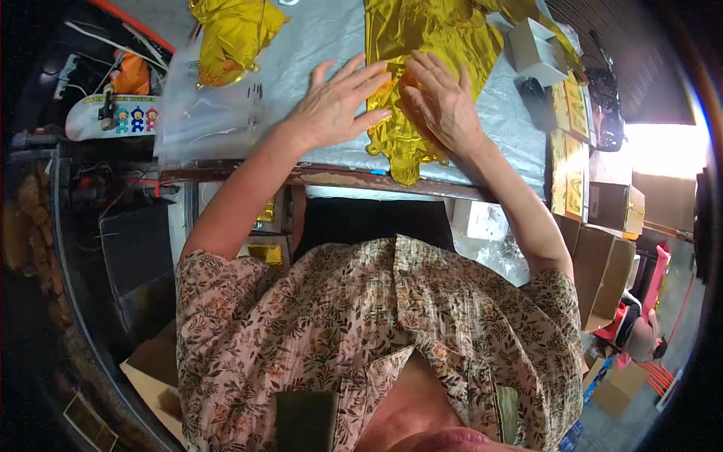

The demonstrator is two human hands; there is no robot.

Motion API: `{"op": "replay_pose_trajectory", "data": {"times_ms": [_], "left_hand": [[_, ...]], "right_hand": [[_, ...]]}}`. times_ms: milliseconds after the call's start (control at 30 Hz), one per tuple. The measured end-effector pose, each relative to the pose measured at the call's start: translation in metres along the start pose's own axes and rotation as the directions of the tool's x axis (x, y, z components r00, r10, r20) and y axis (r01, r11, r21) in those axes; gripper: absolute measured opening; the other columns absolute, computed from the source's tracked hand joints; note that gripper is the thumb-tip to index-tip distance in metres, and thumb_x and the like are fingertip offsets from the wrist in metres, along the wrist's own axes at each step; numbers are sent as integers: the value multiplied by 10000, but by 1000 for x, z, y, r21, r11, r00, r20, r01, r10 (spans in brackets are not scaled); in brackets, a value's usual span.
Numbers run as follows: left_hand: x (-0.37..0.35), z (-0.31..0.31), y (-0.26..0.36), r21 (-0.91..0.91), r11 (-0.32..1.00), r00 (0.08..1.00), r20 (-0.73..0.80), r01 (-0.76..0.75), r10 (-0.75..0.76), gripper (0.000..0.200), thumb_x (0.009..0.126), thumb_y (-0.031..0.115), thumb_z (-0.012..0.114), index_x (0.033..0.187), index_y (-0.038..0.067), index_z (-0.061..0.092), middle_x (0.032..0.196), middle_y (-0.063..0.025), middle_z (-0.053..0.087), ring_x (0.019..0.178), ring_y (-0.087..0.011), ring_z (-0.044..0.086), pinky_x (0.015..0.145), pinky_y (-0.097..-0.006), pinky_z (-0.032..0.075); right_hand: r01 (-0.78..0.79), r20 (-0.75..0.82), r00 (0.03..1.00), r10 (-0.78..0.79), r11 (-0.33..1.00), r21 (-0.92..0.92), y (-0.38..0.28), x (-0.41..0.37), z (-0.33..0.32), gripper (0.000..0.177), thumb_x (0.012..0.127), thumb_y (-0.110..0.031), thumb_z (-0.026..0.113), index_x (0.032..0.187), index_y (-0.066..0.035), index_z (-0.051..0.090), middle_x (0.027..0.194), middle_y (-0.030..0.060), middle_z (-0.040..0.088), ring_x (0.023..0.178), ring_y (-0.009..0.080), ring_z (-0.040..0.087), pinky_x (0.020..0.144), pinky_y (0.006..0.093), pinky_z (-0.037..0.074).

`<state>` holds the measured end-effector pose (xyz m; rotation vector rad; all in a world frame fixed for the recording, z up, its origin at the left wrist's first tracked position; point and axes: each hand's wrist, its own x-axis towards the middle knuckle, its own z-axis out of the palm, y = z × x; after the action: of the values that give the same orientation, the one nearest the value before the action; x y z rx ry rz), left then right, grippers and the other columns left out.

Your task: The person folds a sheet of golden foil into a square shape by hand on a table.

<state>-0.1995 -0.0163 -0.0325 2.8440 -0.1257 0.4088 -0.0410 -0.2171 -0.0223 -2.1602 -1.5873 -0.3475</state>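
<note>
A shiny gold foil sheet lies on the silver-covered table, its lower end hanging slightly over the front edge. My left hand is over the foil's left side, fingers spread, fingertips on or just above it. Across from it, my right hand rests on the foil's right side with fingers apart and slightly curved. Neither hand visibly grips anything. A second crumpled gold foil piece lies at the table's upper left.
An open white box stands right of the foil, beside a black object. Clear plastic covers the table's left part. Cardboard boxes are at the right; a white skateboard is at the left.
</note>
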Motion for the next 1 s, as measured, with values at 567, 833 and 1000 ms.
{"op": "replay_pose_trajectory", "data": {"times_ms": [567,833,1000], "left_hand": [[81,7,-47,95,992,994,47,89,-94,527,1108,367,418,1564,103,417,1639,-88,397,1540,-236,317,1210,-599,157],[78,18,-49,33,996,994,67,88,-90,556,1113,396,408,1586,106,385,1677,-80,328,1553,-223,285,1214,-594,151],[77,22,-52,40,997,997,38,64,-66,560,1109,417,413,1591,133,389,1682,-65,321,1557,-222,276,1219,-598,145]], "right_hand": [[-29,99,995,21,996,83,1,4,5,411,1001,-232,652,1370,-61,597,1463,125,566,1393,313,500,1146,593,339],[-23,102,995,14,996,90,-1,5,1,424,993,-248,668,1376,-78,608,1461,122,572,1396,328,496,1156,596,320],[-24,119,993,13,995,96,0,4,2,410,993,-247,668,1366,-82,618,1459,112,577,1397,329,493,1150,593,321]]}}
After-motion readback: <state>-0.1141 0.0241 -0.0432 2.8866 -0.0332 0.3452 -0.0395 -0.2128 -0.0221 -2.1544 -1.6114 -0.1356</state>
